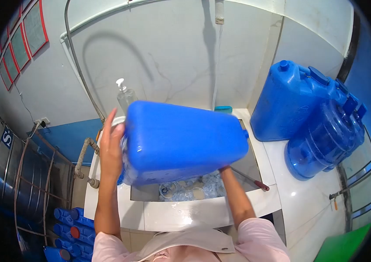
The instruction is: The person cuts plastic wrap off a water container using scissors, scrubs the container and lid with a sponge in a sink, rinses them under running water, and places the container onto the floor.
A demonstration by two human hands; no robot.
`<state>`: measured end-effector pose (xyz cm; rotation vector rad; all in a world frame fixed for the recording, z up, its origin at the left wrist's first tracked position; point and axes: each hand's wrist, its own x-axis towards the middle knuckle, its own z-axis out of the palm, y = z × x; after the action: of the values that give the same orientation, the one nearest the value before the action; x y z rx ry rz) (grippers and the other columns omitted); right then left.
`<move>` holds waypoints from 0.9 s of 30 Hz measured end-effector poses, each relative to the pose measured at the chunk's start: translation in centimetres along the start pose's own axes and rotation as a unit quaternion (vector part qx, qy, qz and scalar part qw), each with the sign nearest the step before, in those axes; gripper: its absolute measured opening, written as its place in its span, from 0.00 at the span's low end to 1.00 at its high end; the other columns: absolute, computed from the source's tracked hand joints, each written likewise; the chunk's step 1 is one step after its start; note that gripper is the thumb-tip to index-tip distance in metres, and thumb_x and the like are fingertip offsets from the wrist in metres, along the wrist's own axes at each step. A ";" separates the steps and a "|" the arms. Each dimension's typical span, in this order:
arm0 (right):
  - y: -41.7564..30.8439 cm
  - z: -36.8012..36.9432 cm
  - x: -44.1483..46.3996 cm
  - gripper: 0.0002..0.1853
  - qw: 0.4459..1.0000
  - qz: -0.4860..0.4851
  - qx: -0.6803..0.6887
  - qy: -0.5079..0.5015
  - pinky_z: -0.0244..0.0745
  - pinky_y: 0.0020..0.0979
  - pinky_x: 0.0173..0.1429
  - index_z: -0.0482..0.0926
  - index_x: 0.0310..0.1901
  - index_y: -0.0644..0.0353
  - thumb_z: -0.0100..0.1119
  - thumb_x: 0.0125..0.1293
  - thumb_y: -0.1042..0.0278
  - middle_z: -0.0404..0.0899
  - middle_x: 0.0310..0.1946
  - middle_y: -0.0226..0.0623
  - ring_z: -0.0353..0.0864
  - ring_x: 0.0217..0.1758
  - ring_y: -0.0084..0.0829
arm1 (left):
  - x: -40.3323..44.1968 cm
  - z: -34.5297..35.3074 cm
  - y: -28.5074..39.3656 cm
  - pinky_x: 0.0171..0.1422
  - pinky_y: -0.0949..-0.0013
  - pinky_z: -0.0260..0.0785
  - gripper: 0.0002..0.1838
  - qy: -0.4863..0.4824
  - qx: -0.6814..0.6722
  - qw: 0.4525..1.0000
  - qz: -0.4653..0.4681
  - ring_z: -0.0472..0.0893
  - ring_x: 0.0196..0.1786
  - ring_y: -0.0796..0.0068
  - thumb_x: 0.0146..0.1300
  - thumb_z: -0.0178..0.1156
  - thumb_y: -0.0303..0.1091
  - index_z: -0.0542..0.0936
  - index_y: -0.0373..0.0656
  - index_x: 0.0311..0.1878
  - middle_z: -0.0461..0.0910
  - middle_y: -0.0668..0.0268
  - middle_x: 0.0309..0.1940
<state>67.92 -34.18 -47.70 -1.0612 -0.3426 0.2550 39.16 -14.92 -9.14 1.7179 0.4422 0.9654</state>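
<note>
A large blue water jug (185, 135) is tipped on its side above a sink (251, 163), its spout end to the right. My left hand (112, 139) presses against the jug's base with some fingers extended; a white item (118, 121), whose kind I cannot make out, shows beside those fingers. Under the jug's right end, my right hand (225, 171) supports it from below, with most fingers hidden. Suds and clear items (194, 190) lie in the sink below. A long rod with a dark red handle (262, 186) leans over the sink's right rim.
Blue jugs (286, 102) and a round blue bottle (316, 139) stand on the right counter. A pump bottle (125, 94) is behind the sink. Pipes (83, 157), a steel tank (8, 161) and several blue containers (74, 231) are at left.
</note>
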 end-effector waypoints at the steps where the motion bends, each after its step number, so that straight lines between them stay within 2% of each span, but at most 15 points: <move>1: 0.9 0.7 -1.2 0.26 0.999 0.026 0.009 0.029 0.72 0.35 0.57 0.59 0.65 0.61 0.39 0.72 0.55 0.70 0.57 0.41 0.74 0.55 0.36 | 0.1 1.6 1.3 0.58 0.67 0.64 0.30 -0.042 0.029 0.998 0.047 0.75 0.50 0.67 0.64 0.49 0.47 0.63 0.39 0.65 0.76 0.52 0.48; 6: 2.7 5.8 -4.3 0.25 0.984 0.125 0.051 0.116 0.73 0.36 0.56 0.61 0.65 0.60 0.40 0.71 0.56 0.71 0.56 0.41 0.74 0.54 0.36 | 0.5 8.9 5.7 0.59 0.60 0.63 0.30 -0.179 0.148 0.941 0.245 0.74 0.51 0.53 0.62 0.53 0.44 0.65 0.35 0.63 0.75 0.44 0.46; 7: 2.5 6.9 -4.5 0.25 0.981 0.138 0.061 0.120 0.73 0.36 0.56 0.61 0.64 0.60 0.40 0.71 0.56 0.72 0.55 0.41 0.74 0.54 0.36 | 0.5 10.1 6.7 0.59 0.60 0.63 0.30 -0.179 0.148 0.941 0.245 0.74 0.51 0.53 0.62 0.53 0.44 0.65 0.35 0.63 0.75 0.44 0.46; 9: 2.2 8.5 -4.9 0.25 0.976 0.163 0.075 0.122 0.73 0.36 0.56 0.61 0.64 0.60 0.41 0.71 0.56 0.72 0.55 0.41 0.74 0.53 0.36 | 0.2 11.9 8.7 0.65 0.62 0.58 0.29 -0.246 0.196 0.916 0.250 0.71 0.59 0.56 0.64 0.51 0.44 0.63 0.39 0.65 0.72 0.45 0.54; 13: 0.9 9.5 -4.5 0.24 0.972 0.180 0.113 0.104 0.73 0.37 0.55 0.62 0.64 0.60 0.42 0.70 0.57 0.73 0.54 0.41 0.75 0.53 0.36 | 0.3 13.1 9.9 0.64 0.62 0.59 0.28 -0.255 0.224 0.898 0.279 0.71 0.59 0.54 0.64 0.51 0.44 0.63 0.39 0.65 0.71 0.44 0.54; 15: -0.9 7.7 -3.2 0.24 0.973 0.166 0.137 0.084 0.73 0.37 0.55 0.63 0.64 0.59 0.42 0.70 0.57 0.74 0.53 0.41 0.75 0.53 0.36 | 0.7 12.0 9.3 0.56 0.58 0.64 0.29 -0.192 0.199 0.894 0.353 0.74 0.47 0.50 0.63 0.52 0.43 0.65 0.33 0.62 0.75 0.45 0.44; 17: -3.9 4.0 -1.8 0.24 0.975 0.136 0.168 0.057 0.73 0.37 0.55 0.64 0.63 0.59 0.43 0.69 0.57 0.74 0.53 0.41 0.75 0.52 0.36 | 0.7 9.1 8.4 0.58 0.61 0.64 0.27 -0.199 0.123 0.951 0.204 0.75 0.50 0.54 0.65 0.51 0.43 0.65 0.36 0.62 0.76 0.46 0.47; 20: -9.4 -2.8 -0.7 0.24 0.984 0.077 0.160 0.012 0.73 0.38 0.54 0.64 0.63 0.59 0.44 0.69 0.58 0.75 0.52 0.42 0.76 0.52 0.36 | 1.4 3.5 3.6 0.63 0.64 0.61 0.29 -0.183 0.091 0.979 0.014 0.72 0.59 0.57 0.68 0.44 0.49 0.62 0.37 0.64 0.71 0.46 0.55; 21: -11.1 -4.0 -0.3 0.24 0.990 0.066 0.121 0.011 0.74 0.38 0.54 0.65 0.63 0.59 0.44 0.69 0.58 0.75 0.52 0.42 0.76 0.52 0.36 | 2.0 1.7 0.2 0.64 0.64 0.60 0.31 -0.188 0.083 0.977 -0.058 0.71 0.61 0.58 0.69 0.41 0.51 0.61 0.35 0.65 0.70 0.46 0.57; 23: -13.7 -4.8 0.6 0.24 0.999 0.044 -0.009 0.025 0.74 0.38 0.54 0.65 0.63 0.58 0.44 0.69 0.58 0.76 0.51 0.42 0.76 0.51 0.36 | 2.6 -0.3 -8.0 0.64 0.60 0.59 0.34 -0.197 0.245 0.940 -0.130 0.70 0.60 0.53 0.69 0.37 0.55 0.62 0.32 0.63 0.69 0.43 0.57; 25: -16.1 -2.4 1.3 0.25 0.957 0.033 -0.282 0.055 0.74 0.39 0.52 0.68 0.61 0.57 0.50 0.64 0.58 0.78 0.47 0.44 0.78 0.48 0.37 | 2.8 -1.1 -16.3 0.65 0.55 0.58 0.36 -0.230 0.376 0.887 -0.135 0.70 0.59 0.47 0.69 0.34 0.57 0.63 0.28 0.61 0.69 0.41 0.56; 26: -17.1 -0.3 1.7 0.26 0.844 0.018 -0.529 0.083 0.74 0.40 0.51 0.70 0.59 0.56 0.56 0.60 0.57 0.80 0.42 0.47 0.81 0.45 0.39 | 2.4 -0.1 -16.0 0.65 0.55 0.58 0.36 -0.228 0.373 0.890 -0.132 0.70 0.59 0.47 0.69 0.34 0.57 0.63 0.28 0.61 0.69 0.41 0.56; 27: -16.8 2.6 1.7 0.31 0.745 -0.053 -0.657 0.105 0.74 0.41 0.47 0.72 0.58 0.54 0.62 0.50 0.55 0.81 0.36 0.51 0.82 0.40 0.43 | 1.7 2.0 -15.0 0.64 0.54 0.58 0.35 -0.198 0.370 0.902 -0.102 0.69 0.58 0.45 0.69 0.35 0.56 0.64 0.28 0.59 0.69 0.40 0.55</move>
<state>69.11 -39.34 -31.44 -2.4463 -0.3644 -0.2996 44.18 -9.46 -22.46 2.4201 0.7611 0.2656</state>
